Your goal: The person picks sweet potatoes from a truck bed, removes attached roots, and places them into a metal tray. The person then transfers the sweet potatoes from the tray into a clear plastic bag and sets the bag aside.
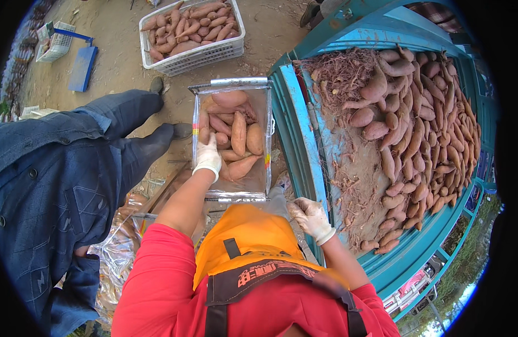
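My left hand (208, 156), in a white glove, reaches inside the left edge of a crate lined with clear plastic (251, 185). Its fingers touch a sweet potato (203, 135) by the crate wall; whether they grip it is hidden. Several larger sweet potatoes (238, 134) lie loosely in that crate. To the right, my right hand (310, 218), also gloved and soiled, hovers between the crate and the truck bed's side. Its fingers are curled in, and nothing shows in them.
A teal truck bed (299, 139) at right holds a heap of sweet potatoes (427, 126) and loose roots (343, 69). A full white plastic basket (191, 63) stands ahead. A person in dark clothes (73, 168) stands close at left, near a blue platform scale (83, 69).
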A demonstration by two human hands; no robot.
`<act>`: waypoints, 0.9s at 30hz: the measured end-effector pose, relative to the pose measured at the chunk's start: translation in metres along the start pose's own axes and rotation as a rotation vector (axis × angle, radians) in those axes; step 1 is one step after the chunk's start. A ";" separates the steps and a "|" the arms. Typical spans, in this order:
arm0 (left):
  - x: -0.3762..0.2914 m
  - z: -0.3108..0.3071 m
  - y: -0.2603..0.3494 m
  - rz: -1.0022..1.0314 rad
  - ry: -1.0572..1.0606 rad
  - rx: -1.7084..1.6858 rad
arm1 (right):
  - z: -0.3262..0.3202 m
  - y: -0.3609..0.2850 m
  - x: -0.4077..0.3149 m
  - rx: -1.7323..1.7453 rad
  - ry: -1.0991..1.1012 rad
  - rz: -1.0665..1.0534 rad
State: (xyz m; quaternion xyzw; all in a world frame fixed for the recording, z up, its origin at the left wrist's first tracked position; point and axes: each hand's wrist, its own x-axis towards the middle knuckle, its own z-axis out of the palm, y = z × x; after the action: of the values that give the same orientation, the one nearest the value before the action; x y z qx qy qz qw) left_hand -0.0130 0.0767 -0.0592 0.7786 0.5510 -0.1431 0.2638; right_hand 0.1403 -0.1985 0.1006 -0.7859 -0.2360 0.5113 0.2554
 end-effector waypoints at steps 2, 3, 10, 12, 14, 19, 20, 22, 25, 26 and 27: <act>-0.003 0.011 -0.005 0.517 0.195 0.579 | -0.006 0.008 -0.007 0.074 0.035 0.067; 0.004 0.016 -0.003 0.552 0.033 0.595 | -0.008 0.011 -0.009 0.110 0.058 0.102; 0.052 0.037 0.036 0.122 -0.364 -0.063 | -0.019 0.037 -0.025 0.123 0.091 0.233; 0.053 0.052 0.043 0.224 -0.300 -0.069 | -0.024 0.038 -0.029 0.102 0.104 0.168; 0.052 0.035 0.069 0.195 -0.362 0.071 | -0.031 0.044 -0.033 0.120 0.114 0.178; 0.086 0.048 0.086 0.494 -0.123 -0.208 | -0.071 0.077 -0.012 0.304 0.433 0.150; 0.092 0.050 0.098 0.488 -0.170 -0.111 | -0.084 0.084 -0.004 0.492 0.540 0.186; 0.126 0.079 0.071 0.381 -0.304 -0.217 | -0.126 0.081 0.029 0.762 0.662 0.175; 0.121 0.080 0.069 0.329 -0.363 -0.311 | -0.174 0.061 0.078 0.991 0.710 0.241; 0.085 0.041 0.109 0.406 -0.305 -0.148 | -0.184 0.073 0.092 1.050 0.719 0.271; 0.067 0.028 0.119 0.436 -0.210 -0.150 | -0.188 0.093 0.113 1.067 0.754 0.214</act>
State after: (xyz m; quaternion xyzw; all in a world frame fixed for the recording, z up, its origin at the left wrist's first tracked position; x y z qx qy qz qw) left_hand 0.1232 0.0832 -0.0861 0.8381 0.3487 -0.1216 0.4014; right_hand 0.3654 -0.2273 0.0288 -0.6956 0.2346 0.2705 0.6228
